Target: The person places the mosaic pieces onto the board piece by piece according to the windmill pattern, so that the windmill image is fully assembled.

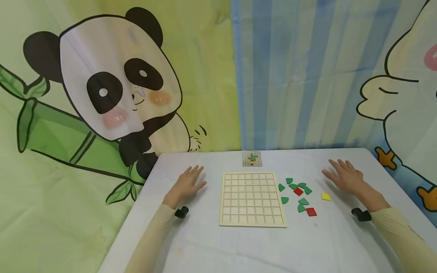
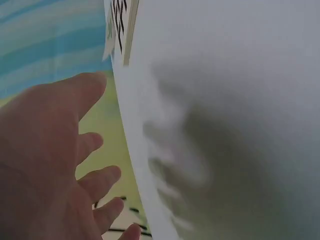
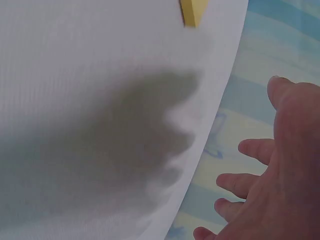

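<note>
A pale, wood-coloured, square grid board [image 1: 252,199] lies flat near the middle of the white bench [image 1: 205,248], its columns pointing away from the person and its rows running left to right (it looks close to square, so which axis is longer cannot be told). Just beyond its far edge lies a small printed card [image 1: 252,158]. To its right, between it and the right hand [image 1: 348,181], lie scattered green curved-edged pieces [image 1: 303,201] and two red square tiles [image 1: 311,212]; two of the green ones sit right at the board's edge. A yellow square tile [image 1: 326,196] lies apart, nearer the right hand, whose grip is wide. The left hand [image 1: 185,184], left of the board, has an equally wide grip.
</note>
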Available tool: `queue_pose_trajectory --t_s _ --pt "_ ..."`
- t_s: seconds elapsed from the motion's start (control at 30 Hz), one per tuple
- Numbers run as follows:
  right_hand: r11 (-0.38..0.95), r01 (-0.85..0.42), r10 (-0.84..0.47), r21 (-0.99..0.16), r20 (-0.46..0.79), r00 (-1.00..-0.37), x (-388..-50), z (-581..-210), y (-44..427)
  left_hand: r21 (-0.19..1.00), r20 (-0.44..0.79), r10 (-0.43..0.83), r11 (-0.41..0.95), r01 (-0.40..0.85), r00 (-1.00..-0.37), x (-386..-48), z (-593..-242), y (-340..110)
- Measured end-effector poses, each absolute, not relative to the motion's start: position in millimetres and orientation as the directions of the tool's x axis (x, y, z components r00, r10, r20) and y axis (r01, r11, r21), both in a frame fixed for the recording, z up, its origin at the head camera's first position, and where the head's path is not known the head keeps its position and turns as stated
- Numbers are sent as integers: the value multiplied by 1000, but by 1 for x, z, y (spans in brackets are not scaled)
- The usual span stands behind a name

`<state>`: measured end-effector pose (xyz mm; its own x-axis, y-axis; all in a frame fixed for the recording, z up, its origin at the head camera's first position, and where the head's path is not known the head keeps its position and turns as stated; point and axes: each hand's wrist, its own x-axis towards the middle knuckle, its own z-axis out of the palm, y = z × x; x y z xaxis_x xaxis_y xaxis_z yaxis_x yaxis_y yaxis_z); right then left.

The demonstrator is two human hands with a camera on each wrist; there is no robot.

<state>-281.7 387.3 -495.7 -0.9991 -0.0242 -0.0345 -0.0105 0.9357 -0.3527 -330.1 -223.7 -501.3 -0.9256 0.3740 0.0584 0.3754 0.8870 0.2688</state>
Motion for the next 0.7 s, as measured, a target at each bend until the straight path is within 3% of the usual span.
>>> queue_pose_trajectory --t_s 0.17,0.47,0.7 --pt "938 -54 -73 -341 -43 -996 -284 -497 371 276 -26 482 845 457 -876 -310 -505 -195" --pt "929 -169 -191 -328 -37 -981 -286 -501 331 257 -107 514 841 476 -851 -296 -511 -178" --pt "899 -329 -313 -288 103 -944 -291 -502 299 238 -114 503 851 468 -857 -298 -510 -175"
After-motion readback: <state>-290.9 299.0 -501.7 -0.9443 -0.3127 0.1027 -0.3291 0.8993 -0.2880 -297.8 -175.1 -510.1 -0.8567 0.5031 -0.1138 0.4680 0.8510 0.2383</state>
